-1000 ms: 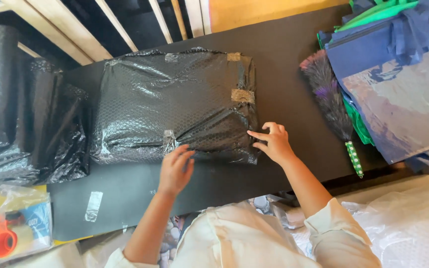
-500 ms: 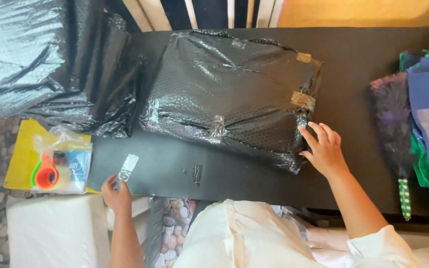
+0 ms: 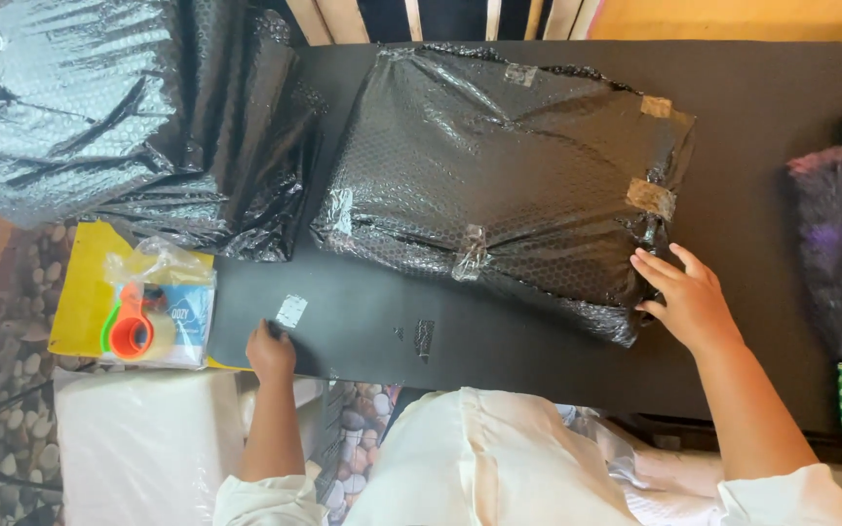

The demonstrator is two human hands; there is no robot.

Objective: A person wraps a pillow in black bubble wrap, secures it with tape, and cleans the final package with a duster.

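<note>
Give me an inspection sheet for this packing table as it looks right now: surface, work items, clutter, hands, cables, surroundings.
Surface: black mat-covered table, scuffed near the front edge.
Work items: large parcel wrapped in black bubble wrap, taped at several spots; short strip of clear tape stuck on the mat.
Clutter: loose heap of black bubble wrap at left; orange and green tape dispenser in a clear bag on a yellow sheet; purple feather duster at right.
Hands: left hand at the tape strip; right hand open, fingertips on the parcel's corner.
Cables: nothing seen.
Surroundings: pebble-patterned floor, wooden slats behind.
</note>
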